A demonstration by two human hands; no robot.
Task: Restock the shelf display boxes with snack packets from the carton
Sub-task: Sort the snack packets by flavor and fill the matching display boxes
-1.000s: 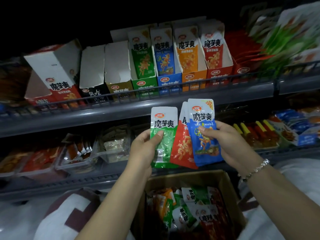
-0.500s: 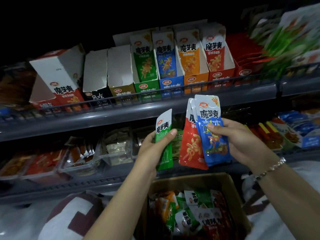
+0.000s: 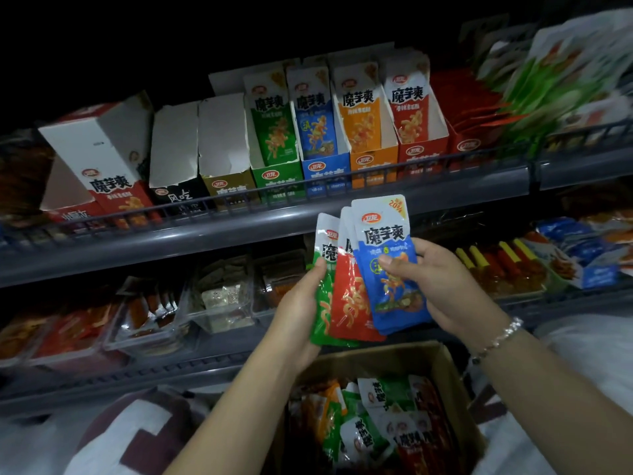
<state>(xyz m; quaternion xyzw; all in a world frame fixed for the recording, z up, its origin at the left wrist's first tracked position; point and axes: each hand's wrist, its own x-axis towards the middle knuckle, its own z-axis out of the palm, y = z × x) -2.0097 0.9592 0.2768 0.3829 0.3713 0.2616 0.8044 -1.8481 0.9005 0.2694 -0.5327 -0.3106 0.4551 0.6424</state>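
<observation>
Head view: sorting is in hand — left hand [image 3: 301, 303] grips the green packet [image 3: 322, 296], right hand [image 3: 442, 286] pinches the blue packet [image 3: 390, 269] over the red packet [image 3: 352, 303], above the carton [image 3: 442, 365]. Next — match the green display box [image 3: 279, 173].

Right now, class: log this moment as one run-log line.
left hand: holds green packet | right hand: holds blue packet, red packet | carton: stocked

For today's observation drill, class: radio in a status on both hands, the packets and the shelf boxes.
Left hand grips green packet. Right hand pinches blue packet over red packet. Green display box above, nothing blocking. Carton below.
</observation>
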